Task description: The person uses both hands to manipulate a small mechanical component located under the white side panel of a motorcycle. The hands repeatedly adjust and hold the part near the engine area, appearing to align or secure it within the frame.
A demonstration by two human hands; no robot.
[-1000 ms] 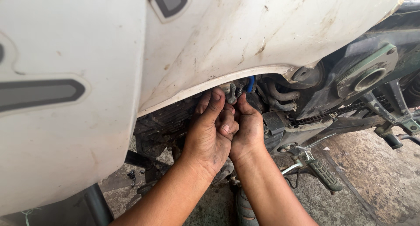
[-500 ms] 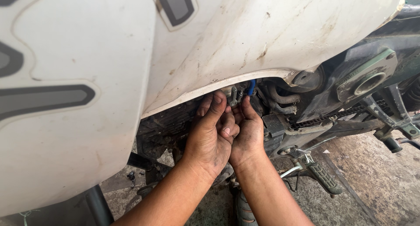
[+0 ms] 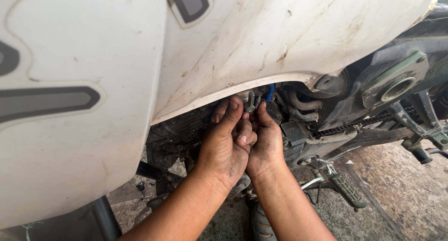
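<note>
My left hand point(image 3: 227, 145) and right hand point(image 3: 265, 143) press side by side under the lower edge of the white body panel point(image 3: 289, 40), fingertips pinching a small metal fitting point(image 3: 249, 100) tucked just beneath that edge, beside a blue cap point(image 3: 269, 91). Both hands are curled closed around it. The drive chain point(image 3: 354, 127) and a footpeg point(image 3: 347, 190) lie off to the right above the concrete floor point(image 3: 396, 189).

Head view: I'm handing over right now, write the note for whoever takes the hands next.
Left hand: fingers reach up to the small metal fitting under the white body panel; grip hidden.
Right hand: pressed against the left, fingertips at the same fitting, beside the blue tube.
Drive chain and footpeg lie to the right, untouched.
Done: both hands on the fitting. Left: cannot tell whether it is loose.
</note>
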